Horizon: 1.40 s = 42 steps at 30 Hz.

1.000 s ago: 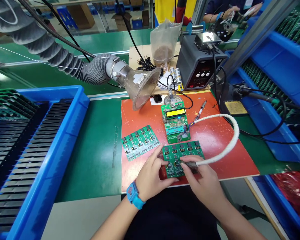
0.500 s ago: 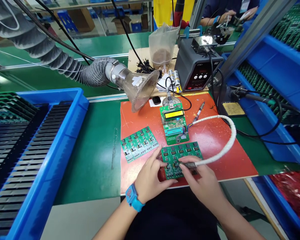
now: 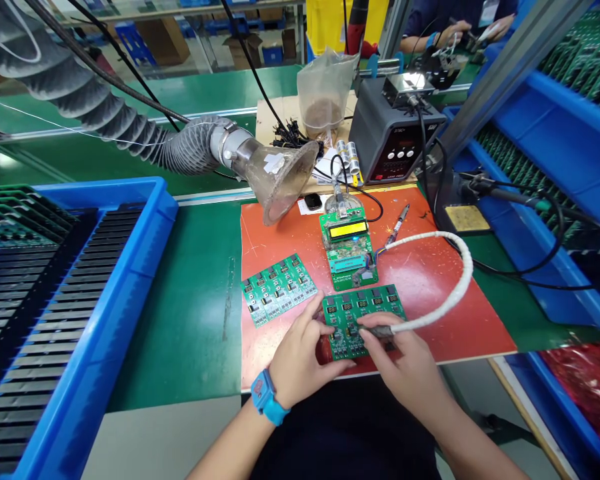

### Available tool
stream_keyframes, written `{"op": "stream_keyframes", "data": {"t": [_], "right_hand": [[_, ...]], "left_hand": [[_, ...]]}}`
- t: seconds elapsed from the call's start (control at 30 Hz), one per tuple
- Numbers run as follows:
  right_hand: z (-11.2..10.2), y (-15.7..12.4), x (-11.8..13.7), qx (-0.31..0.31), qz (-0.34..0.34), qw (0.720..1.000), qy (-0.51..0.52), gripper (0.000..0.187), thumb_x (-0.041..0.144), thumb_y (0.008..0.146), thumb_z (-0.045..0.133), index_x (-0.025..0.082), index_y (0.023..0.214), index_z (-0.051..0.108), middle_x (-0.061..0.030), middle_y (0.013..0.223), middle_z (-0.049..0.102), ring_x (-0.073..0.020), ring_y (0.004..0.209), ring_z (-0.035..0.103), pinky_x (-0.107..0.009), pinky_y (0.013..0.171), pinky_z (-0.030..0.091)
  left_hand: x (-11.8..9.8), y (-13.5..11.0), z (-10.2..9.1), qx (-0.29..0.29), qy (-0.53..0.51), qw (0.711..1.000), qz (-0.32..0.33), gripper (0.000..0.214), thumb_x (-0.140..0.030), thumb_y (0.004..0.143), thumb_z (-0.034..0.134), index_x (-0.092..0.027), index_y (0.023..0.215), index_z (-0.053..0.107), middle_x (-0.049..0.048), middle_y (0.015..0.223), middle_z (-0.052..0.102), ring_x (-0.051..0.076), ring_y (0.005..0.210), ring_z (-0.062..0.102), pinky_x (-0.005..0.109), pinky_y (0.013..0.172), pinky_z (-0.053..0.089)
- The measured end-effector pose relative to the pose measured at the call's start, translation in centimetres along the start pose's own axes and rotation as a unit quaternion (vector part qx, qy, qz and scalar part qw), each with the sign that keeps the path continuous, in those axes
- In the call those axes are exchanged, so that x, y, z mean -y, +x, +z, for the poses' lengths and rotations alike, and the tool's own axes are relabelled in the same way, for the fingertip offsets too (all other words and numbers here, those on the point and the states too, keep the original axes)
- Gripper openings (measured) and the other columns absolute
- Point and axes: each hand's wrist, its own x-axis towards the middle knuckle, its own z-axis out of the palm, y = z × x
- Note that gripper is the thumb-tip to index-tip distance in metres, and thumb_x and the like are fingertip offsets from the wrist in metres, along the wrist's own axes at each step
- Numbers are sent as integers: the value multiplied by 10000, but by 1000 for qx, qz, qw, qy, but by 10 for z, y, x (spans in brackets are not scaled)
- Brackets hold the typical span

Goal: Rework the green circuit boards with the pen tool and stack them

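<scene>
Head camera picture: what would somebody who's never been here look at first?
Probably the glowing yellow screen near the middle, on a green device lying on the orange-red mat. Then the big funnel on a grey ribbed hose from the upper left. Nearest, the left hand touches a green circuit board while the right hand pinches a white cable.

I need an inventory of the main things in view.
Rectangular mat: 1, orange, on green tabletop
Rectangular circuit panels: 2, green, on mat
Board with yellow screen: 1, green, behind right panel
Sleeved cable: 1, white, over mat
Ribbed funnel-ended hose: 1, grey, upper left
Box-shaped control unit: 1, dark grey, behind mat
Plastic bag: 1, translucent, behind mat
Plastic trays: several, blue, both sides
Left hand: 1, bare, on right panel
Right hand: 1, bare, holding cable end
</scene>
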Motion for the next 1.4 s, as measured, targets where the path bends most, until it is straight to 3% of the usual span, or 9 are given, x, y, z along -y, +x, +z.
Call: {"op": "stream_keyframes", "data": {"t": [1.4], "right_hand": [[0, 1, -4, -1, -9, 1000, 20, 49, 214, 922, 563, 235, 959, 587, -49, 989, 655, -177, 906, 662, -223, 625, 547]], "left_hand": [[1, 0, 1, 4, -7, 1000, -3, 477, -383, 702, 810, -195, 998, 488, 267, 1476, 370, 363, 1359, 415, 540, 993, 504]]}}
